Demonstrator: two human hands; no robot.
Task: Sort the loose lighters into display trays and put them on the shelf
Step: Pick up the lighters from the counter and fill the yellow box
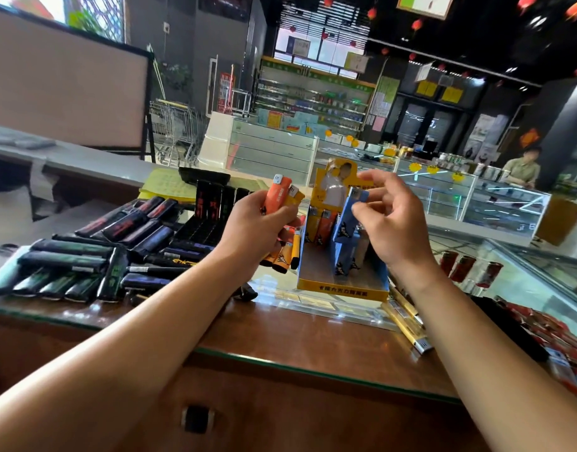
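Nearby, black lighters beside display tray.

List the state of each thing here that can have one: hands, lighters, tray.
Left hand: grips an orange lighter and a yellow one, both upright.
Right hand: fingers pinch a blue lighter, tilted above the tray.
Display tray: upright on the counter, partly filled with orange and blue lighters.
Black lighters: loose, lying in a pile left of the tray.
Orange lighters on the counter: loose, lying beside the tray.
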